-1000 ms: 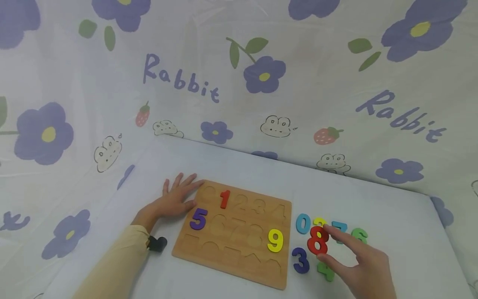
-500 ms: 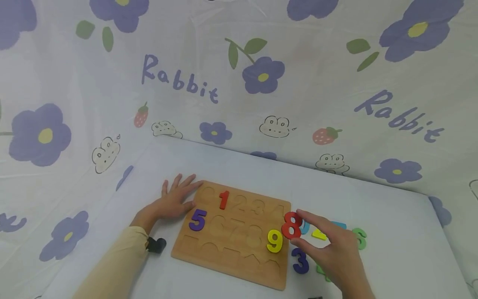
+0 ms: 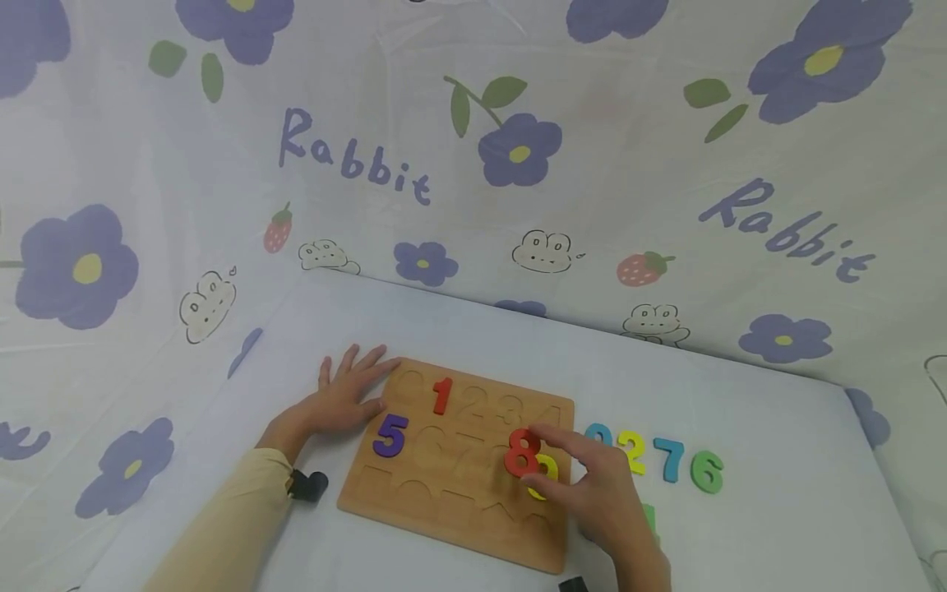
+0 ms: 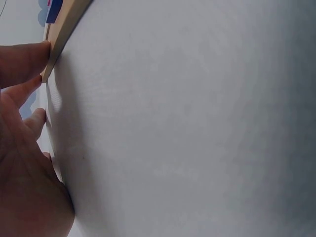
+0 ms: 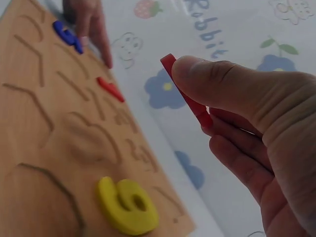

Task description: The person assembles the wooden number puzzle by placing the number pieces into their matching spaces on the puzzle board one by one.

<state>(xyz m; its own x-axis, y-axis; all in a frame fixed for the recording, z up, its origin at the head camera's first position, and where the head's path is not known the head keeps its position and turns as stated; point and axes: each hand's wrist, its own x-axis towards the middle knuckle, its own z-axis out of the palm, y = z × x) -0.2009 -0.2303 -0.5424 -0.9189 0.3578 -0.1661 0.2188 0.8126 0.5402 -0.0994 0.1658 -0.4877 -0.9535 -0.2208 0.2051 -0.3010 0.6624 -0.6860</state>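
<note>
My right hand (image 3: 602, 493) pinches a red number 8 (image 3: 522, 454) between thumb and fingers, over the right part of the wooden number board (image 3: 466, 485). The 8 shows edge-on in the right wrist view and overlaps the yellow 9 (image 5: 118, 212) in the head view. My left hand (image 3: 336, 407) lies with fingers spread at the board's upper left edge, thumb and a finger touching it. A red 1 (image 3: 442, 396) and a purple 5 (image 3: 392, 433) sit on the board among number and shape outlines.
Right of the board lie a blue 0 (image 3: 598, 429), a yellow 2 (image 3: 632, 462), a blue 7 (image 3: 672, 459) and a green 6 (image 3: 706, 473). A green piece (image 3: 651, 518) is mostly hidden behind my right hand. A flower-print curtain (image 3: 444, 164) stands behind the white table (image 3: 769, 485).
My right hand has carried the red 8 leftward from above the loose numbers to over the board. My left hand has kept its place at the board's edge.
</note>
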